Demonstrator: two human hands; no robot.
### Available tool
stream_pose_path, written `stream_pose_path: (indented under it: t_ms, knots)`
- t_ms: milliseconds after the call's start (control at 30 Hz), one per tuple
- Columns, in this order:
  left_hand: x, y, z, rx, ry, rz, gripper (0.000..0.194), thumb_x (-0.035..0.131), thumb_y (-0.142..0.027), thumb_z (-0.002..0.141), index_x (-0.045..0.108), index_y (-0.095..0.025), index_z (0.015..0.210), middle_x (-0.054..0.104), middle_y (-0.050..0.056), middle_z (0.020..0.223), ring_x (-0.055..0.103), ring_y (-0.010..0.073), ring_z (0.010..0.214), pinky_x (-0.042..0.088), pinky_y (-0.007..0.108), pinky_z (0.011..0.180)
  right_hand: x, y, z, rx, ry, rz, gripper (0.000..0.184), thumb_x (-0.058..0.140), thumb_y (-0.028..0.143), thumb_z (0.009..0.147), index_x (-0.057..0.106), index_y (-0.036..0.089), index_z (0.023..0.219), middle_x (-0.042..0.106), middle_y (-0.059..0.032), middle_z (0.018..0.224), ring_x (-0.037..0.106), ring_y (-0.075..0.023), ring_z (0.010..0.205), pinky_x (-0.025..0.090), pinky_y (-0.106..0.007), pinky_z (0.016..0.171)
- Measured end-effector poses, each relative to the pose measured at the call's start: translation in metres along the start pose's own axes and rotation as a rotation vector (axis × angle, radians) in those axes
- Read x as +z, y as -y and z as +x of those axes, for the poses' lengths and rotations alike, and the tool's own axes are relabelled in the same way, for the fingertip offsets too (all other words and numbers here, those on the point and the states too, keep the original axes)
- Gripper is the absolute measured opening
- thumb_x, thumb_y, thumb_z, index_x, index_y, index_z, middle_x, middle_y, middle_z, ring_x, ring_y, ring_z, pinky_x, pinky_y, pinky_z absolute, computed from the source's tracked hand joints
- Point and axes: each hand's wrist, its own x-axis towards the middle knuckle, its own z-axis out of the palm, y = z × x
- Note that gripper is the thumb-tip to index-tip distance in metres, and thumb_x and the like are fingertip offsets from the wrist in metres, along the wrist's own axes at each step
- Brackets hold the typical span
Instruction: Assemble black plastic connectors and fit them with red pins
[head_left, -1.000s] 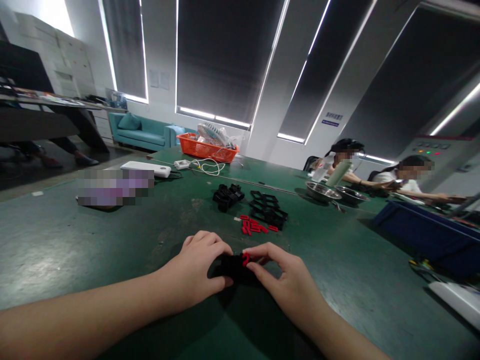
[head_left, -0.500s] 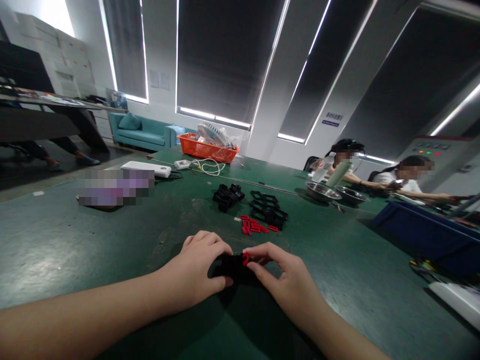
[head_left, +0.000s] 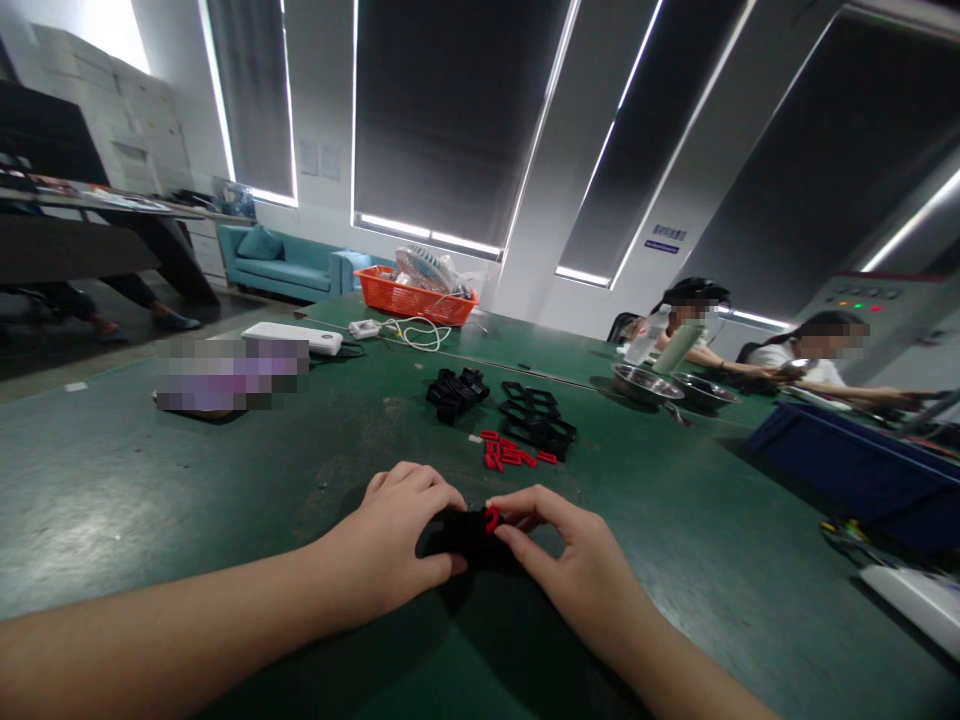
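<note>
Between my two hands at the near middle of the table is a dark black part (head_left: 466,530); its exact shape is lost in shadow. My left hand (head_left: 409,530) is closed on its left side, fingers above and thumb below. My right hand (head_left: 559,535) pinches a small red plastic piece (head_left: 492,519) against the right end of the black part. Beyond the hands lies a group of loose red plastic pieces (head_left: 510,457). Behind them are flat black frames (head_left: 536,410), and to their left a heap of black blocky parts (head_left: 456,393).
On the green table (head_left: 247,480) lie a blurred purple item (head_left: 232,378), a white power bank (head_left: 292,338) and a white cable (head_left: 420,335). An orange basket (head_left: 412,300) stands behind. Metal bowls (head_left: 645,383) and a blue bin (head_left: 862,460) are rightward, near two seated people.
</note>
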Motion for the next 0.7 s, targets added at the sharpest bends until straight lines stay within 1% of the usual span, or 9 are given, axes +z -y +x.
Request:
stream_pose_path:
  t_ms: [700]
  knots:
    - [0.0020, 0.0008, 0.0001, -0.002, -0.002, -0.002, 0.029, 0.069, -0.024, 0.074, 0.064, -0.024, 0.103, 0.062, 0.004, 0.109, 0.049, 0.0303, 0.110, 0.038, 0.048, 0.094, -0.0007, -0.0005, 0.0000, 0.014, 0.007, -0.004, 0.021, 0.063, 0.011, 0.081, 0.070, 0.023, 0.097, 0.073, 0.0007, 0.090, 0.067, -0.0161, 0.083, 0.050, -0.030, 0.078]
